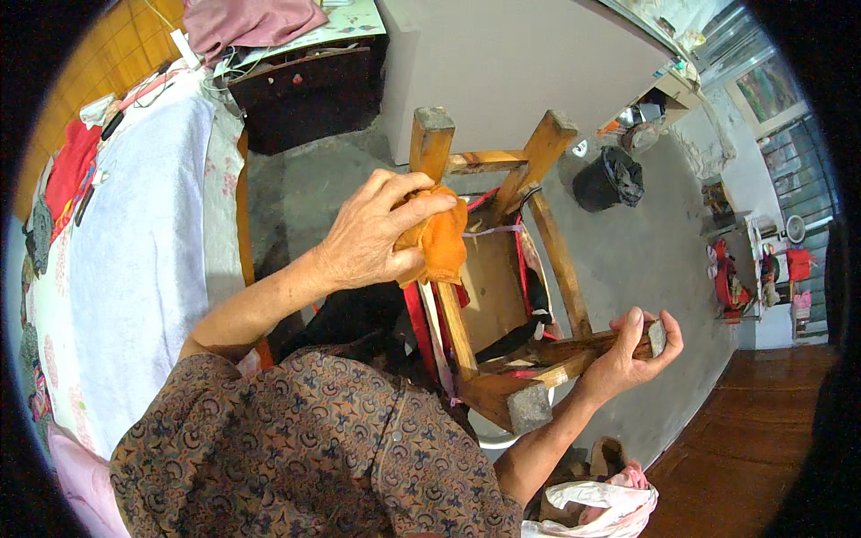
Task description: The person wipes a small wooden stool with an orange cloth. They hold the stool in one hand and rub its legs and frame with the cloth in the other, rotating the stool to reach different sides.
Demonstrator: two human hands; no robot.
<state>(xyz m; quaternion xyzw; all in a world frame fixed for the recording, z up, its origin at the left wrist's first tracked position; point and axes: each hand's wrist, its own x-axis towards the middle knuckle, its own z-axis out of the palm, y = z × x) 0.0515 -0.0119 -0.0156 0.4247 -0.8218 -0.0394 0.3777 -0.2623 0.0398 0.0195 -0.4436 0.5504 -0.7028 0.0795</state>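
Note:
A wooden stool [559,259] is upside down before me, its worn leg ends pointing up. My left hand [377,232] grips an orange cloth [442,235] pressed against the wooden frame near the far left leg [430,144]. Around the near right leg [652,336], close to its end, my right hand [629,356] is closed. The near left leg [514,407] points towards my body. Inside the frame, the underside of the seat [491,282] shows, with red edging, a pale purple string [494,231] and dark fabric about it.
On the left stands a bed with a pale blue cover [138,255]. A dark cabinet [309,94] and a large pale panel [511,67] rise beyond the stool. A black lined bin [609,178] stands on the concrete floor [632,269]. A white plastic bag [599,508] lies at lower right.

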